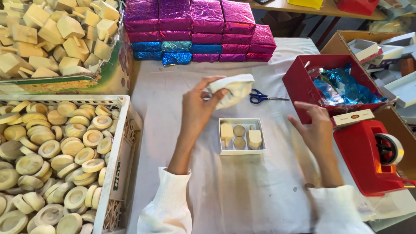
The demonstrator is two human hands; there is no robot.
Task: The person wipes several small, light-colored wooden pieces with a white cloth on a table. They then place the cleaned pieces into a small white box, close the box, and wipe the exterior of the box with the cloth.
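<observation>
Head view: left hand (197, 108) grips a white box lid (232, 89), raised above the small white box (242, 137) of wooden pieces on the counter (242, 190). Right hand (316, 128) released, fingers spread, hovering beside the red tape dispenser (368, 158).

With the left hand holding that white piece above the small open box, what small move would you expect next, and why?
Probably lowering the white box-shaped piece, likely a lid, in the left hand onto the small white open box. The box already holds four pale wooden pieces and sits directly below, while the right hand hovers empty near the red tape dispenser.
</observation>
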